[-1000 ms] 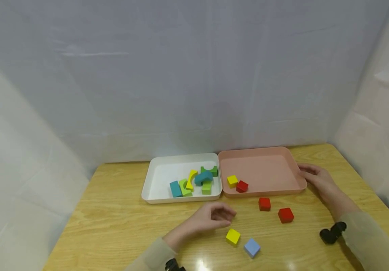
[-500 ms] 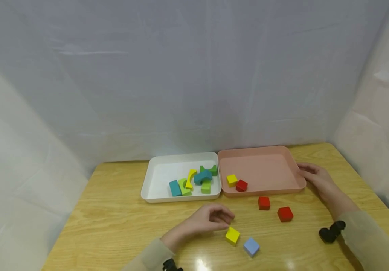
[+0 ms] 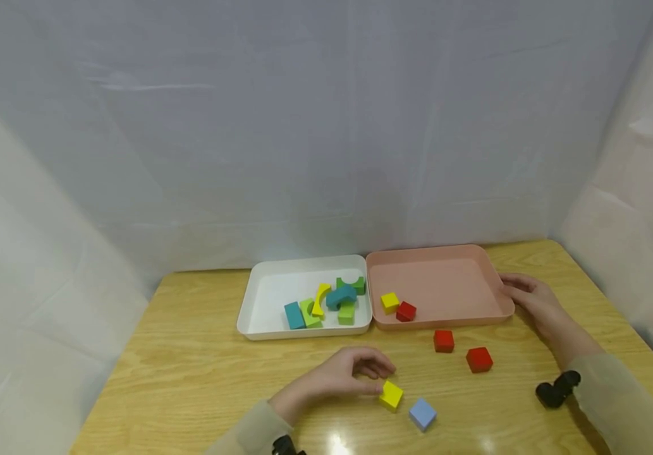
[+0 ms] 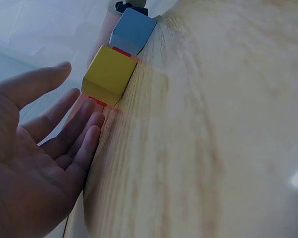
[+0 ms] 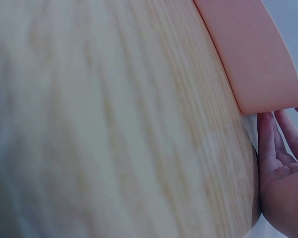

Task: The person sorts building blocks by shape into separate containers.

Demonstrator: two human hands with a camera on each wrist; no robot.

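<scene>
Poising a loosely spread left hand (image 3: 346, 374) beside a yellow cube block (image 3: 392, 397).
Touching a pink rectangular plastic tray (image 3: 445, 284) with straight-fingered right hand (image 3: 538, 306).

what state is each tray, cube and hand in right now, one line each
white tray: open-topped, holding several blocks
pink tray: open-topped, holding a yellow cube and a red cube
loose yellow cube: on the table, not gripped
blue cube: on the table, untouched
two loose red cubes: on the table, untouched
left hand: relaxed beside the loose yellow cube
right hand: fingers against the pink tray's end
</scene>
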